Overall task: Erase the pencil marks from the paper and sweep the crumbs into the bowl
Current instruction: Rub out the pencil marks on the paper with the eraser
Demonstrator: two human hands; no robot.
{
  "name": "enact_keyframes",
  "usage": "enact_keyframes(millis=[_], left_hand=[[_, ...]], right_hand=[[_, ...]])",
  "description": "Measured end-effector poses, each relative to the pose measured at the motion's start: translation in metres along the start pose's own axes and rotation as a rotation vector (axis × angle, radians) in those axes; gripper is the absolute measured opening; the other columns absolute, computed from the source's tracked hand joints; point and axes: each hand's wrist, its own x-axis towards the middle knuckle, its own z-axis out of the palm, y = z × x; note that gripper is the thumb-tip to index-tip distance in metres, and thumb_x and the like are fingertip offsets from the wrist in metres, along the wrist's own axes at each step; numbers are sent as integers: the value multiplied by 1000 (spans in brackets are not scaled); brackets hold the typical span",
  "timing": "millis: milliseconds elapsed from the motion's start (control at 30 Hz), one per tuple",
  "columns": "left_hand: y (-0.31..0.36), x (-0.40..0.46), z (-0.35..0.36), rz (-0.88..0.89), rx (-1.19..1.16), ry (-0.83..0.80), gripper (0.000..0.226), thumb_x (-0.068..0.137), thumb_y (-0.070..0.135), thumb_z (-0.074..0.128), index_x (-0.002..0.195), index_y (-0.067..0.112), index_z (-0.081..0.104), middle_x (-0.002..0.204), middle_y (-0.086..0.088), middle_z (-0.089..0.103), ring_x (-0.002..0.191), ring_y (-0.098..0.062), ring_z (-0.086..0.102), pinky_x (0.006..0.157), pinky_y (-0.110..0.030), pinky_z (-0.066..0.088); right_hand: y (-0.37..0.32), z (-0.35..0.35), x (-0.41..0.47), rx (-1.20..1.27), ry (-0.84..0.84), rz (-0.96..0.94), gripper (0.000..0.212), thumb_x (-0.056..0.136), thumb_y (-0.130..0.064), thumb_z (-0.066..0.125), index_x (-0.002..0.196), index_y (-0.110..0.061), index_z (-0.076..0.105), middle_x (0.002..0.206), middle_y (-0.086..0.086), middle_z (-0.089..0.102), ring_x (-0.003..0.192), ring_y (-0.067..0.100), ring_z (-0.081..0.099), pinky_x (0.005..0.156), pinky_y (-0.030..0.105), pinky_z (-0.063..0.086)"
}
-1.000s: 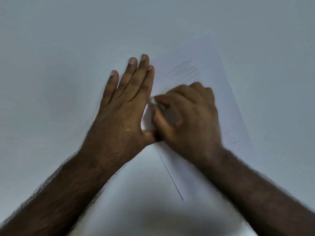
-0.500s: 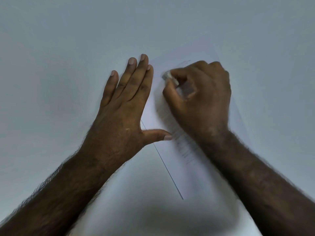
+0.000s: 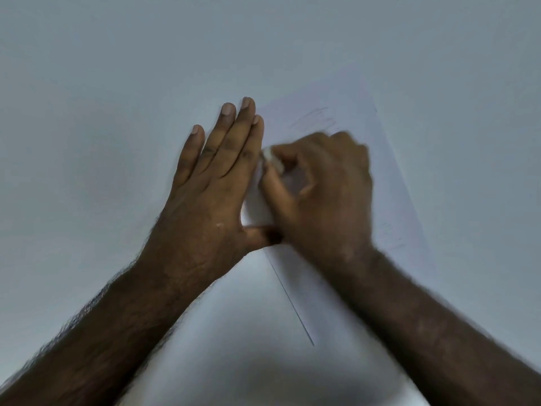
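Paper (image 3: 380,183) lying flat on table (image 3: 117,83), long axis running diagonally, far end pointing up-right, near end toward viewer. Left hand (image 3: 210,186) pressing flat at paper's left edge, fingers straight and close together, thumb reaching onto sheet. Right hand (image 3: 319,194) over paper's middle, blurred, fingers curled, pinching white eraser (image 3: 272,159) just beside left forefinger. Faint pencil marks (image 3: 316,121) showing beyond right hand.

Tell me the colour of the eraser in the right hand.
White, seen in the head view: the eraser pinched by the right hand.
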Motion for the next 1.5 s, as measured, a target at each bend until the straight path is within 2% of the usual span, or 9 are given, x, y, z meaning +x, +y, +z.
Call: enact_keyframes(millis=[100, 267, 467, 667, 833, 1033, 1200, 1333, 1500], left_hand=[[-1, 0, 1, 4, -1, 25, 109, 89, 65, 66, 169, 10, 16, 179, -4, 5, 166, -18, 0, 134, -47, 2], [-3, 2, -1, 13, 56, -51, 126, 82, 89, 54, 170, 12, 7, 179, -2, -5, 165, -17, -9, 134, -45, -4], [-1, 0, 2, 11, 15, 21, 100, 94, 64, 52, 169, 9, 15, 179, -5, 5, 166, -19, 0, 134, -47, 2], [-3, 2, 0, 19, 54, -70, 126, 83, 88, 55, 170, 13, 3, 179, -1, -7, 165, -16, -11, 134, -47, -3], [0, 0, 2, 14, 15, 32, 90, 101, 63, 40, 169, 9, 15, 179, -5, 5, 166, -19, 0, 134, -49, 3], [-4, 2, -1, 16, 68, -80, 127, 80, 90, 50, 170, 13, 4, 179, -1, -7, 165, -16, -11, 134, -45, -5], [2, 0, 1, 6, 4, 18, 92, 100, 66, 38, 169, 10, 14, 179, -3, 4, 166, -18, -2, 134, -48, 2], [-2, 2, -1, 12, 52, -66, 125, 81, 86, 53, 170, 12, 7, 179, -1, -4, 165, -17, -8, 134, -45, -3], [-2, 4, -1, 17, 86, -65, 130, 77, 91, 47, 170, 10, 5, 179, -4, -4, 165, -19, -8, 134, -48, -1]], right_hand=[[-3, -4, -7, 13, -73, -77, 6, 93, -26, 77, 93, -21, 81, 86, -3, 75, 83, 22, 64, 83, 40, 42], [20, -8, 29, -48, 98, 44, 8, 93, -28, 75, 90, -25, 82, 85, -9, 76, 83, 21, 66, 83, 42, 47], [-6, -6, -11, -2, -110, -92, 8, 94, -26, 75, 93, -20, 81, 85, -3, 74, 82, 22, 62, 81, 40, 40], [25, -12, 30, -86, 102, 54, 10, 91, -29, 72, 87, -26, 81, 84, -9, 75, 82, 26, 65, 82, 45, 48], [-7, -7, -15, -17, -118, -118, 10, 95, -26, 74, 93, -21, 82, 86, -1, 74, 82, 26, 63, 80, 43, 42], [26, -11, 28, -73, 109, 35, 8, 91, -28, 73, 87, -26, 80, 84, -9, 74, 82, 26, 64, 83, 44, 47], [-3, -4, -12, -25, -82, -153, 11, 97, -25, 73, 93, -18, 82, 85, 2, 74, 81, 28, 62, 78, 45, 42], [24, -11, 14, -104, 57, -70, 10, 93, -29, 72, 90, -26, 81, 84, -5, 73, 82, 31, 64, 80, 44, 44], [43, -17, 26, -70, 128, 49, 14, 97, -30, 71, 94, -21, 81, 88, -6, 74, 87, 24, 62, 85, 48, 49]])
